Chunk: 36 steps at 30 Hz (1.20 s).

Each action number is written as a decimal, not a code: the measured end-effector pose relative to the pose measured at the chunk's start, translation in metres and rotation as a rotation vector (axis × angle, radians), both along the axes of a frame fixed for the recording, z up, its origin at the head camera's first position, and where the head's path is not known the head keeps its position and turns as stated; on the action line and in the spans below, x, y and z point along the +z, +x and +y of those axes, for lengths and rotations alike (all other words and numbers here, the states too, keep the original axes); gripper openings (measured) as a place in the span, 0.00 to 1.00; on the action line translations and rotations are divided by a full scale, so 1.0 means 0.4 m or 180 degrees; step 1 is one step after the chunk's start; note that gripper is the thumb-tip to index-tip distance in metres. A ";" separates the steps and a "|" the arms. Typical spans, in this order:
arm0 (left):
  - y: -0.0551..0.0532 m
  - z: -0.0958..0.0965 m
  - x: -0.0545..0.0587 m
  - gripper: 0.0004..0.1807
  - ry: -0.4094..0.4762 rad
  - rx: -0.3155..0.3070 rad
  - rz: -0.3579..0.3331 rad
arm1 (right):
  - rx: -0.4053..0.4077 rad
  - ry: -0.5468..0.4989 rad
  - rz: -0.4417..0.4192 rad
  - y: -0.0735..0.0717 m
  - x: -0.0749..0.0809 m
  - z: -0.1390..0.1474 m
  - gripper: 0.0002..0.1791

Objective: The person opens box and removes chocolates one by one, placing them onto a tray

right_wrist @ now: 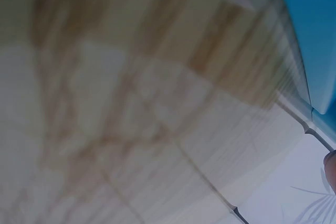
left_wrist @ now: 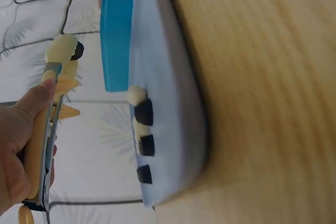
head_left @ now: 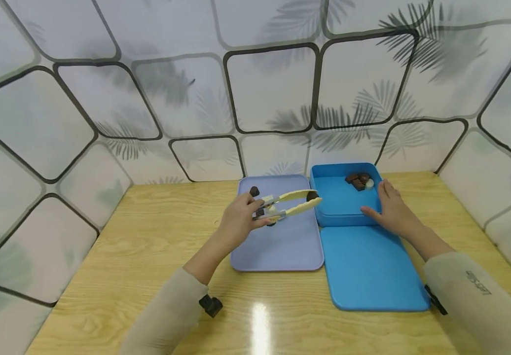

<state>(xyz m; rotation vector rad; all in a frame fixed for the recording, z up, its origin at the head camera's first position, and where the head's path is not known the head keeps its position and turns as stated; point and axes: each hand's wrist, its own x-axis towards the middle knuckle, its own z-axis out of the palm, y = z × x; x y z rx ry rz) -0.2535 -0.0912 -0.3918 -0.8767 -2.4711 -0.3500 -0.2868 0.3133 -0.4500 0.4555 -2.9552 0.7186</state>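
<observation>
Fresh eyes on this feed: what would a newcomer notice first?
Most likely the yellow tongs in the left hand, raised above the lavender tray with a dark piece between their tips. Next, the bright blue box right of the tray, with brown pieces toward its far right and the right hand against its right side.

Tongs (head_left: 303, 206) show yellow, the tray (head_left: 277, 255) lilac, the box (head_left: 348, 220) blue, the chunks (head_left: 358, 185) seemingly dark brown, and black-outlined, grey-fronded patterning covers the whitish backdrop (head_left: 273, 88)!
</observation>
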 end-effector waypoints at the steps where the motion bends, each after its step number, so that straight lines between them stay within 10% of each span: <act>1: 0.006 -0.010 -0.006 0.24 0.0024 0.0011 -0.0033 | -0.0001 -0.0010 -0.0005 0.001 0.000 0.001 0.54; 15: 0.072 -0.092 -0.071 0.41 -0.0331 0.0039 0.0210 | 0.0006 -0.0054 0.0028 0.000 0.008 0.001 0.54; 28: 0.085 -0.100 -0.105 0.50 -0.0532 0.0418 0.0230 | -0.0059 -0.0055 -0.0048 0.003 -0.002 0.005 0.55; 36: 0.065 -0.086 -0.086 0.50 -0.0395 0.0284 0.0166 | -0.0043 -0.0032 -0.0047 0.002 -0.002 0.003 0.55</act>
